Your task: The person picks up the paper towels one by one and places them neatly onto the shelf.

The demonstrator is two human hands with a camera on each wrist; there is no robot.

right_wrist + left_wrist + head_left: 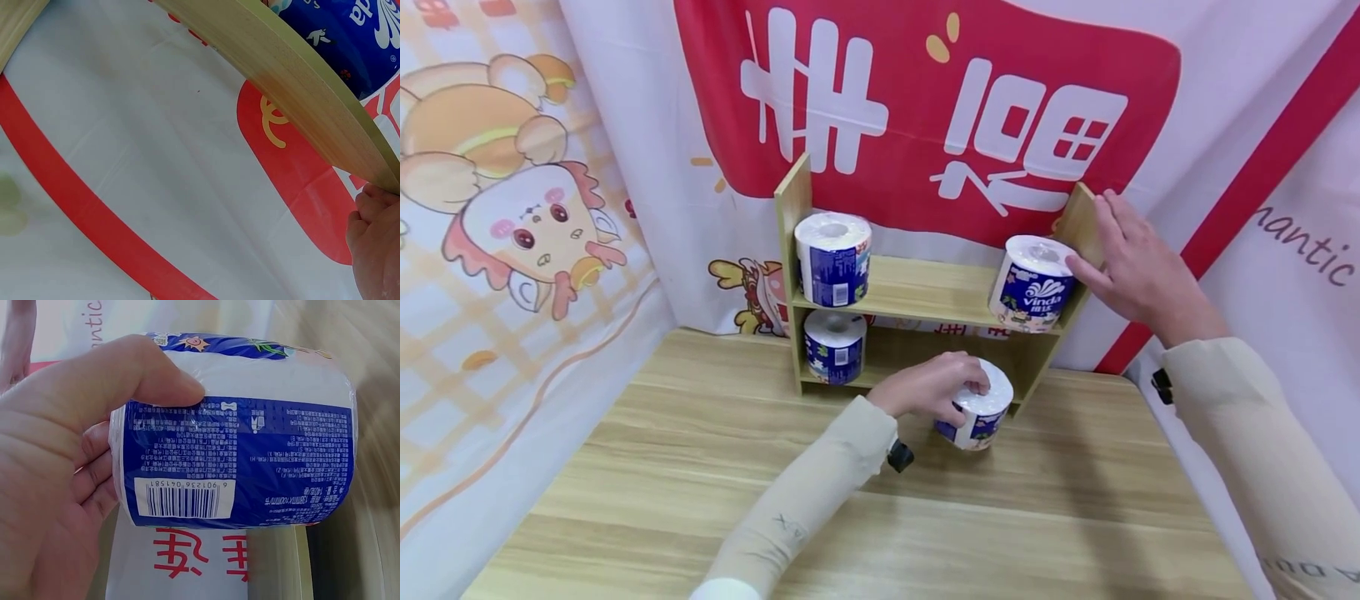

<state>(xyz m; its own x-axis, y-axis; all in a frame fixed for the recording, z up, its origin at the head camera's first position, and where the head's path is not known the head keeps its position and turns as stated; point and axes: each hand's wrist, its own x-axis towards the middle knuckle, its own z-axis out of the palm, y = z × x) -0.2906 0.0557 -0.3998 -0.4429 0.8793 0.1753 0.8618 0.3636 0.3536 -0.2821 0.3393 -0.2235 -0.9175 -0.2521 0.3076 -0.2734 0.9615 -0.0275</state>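
Note:
A two-tier wooden shelf (917,287) stands at the back of the table. My left hand (964,398) grips a wrapped blue-and-white toilet roll (983,417) from above, just in front of the shelf's lower tier. In the left wrist view the thumb lies over the roll (250,456) and my left hand (137,437) wraps its side. My right hand (1131,258) rests with straight fingers on the shelf's right side panel (1081,218). Its thumb touches another roll (1033,287) on the upper tier. The right wrist view shows that panel (300,81), the roll (350,37) and part of my right hand (375,244).
Two more rolls sit at the shelf's left end, one on the upper tier (832,258) and one on the lower (835,346). The wooden table (700,500) stretches toward me. Printed cloth banners (512,250) hang close on the left, back and right.

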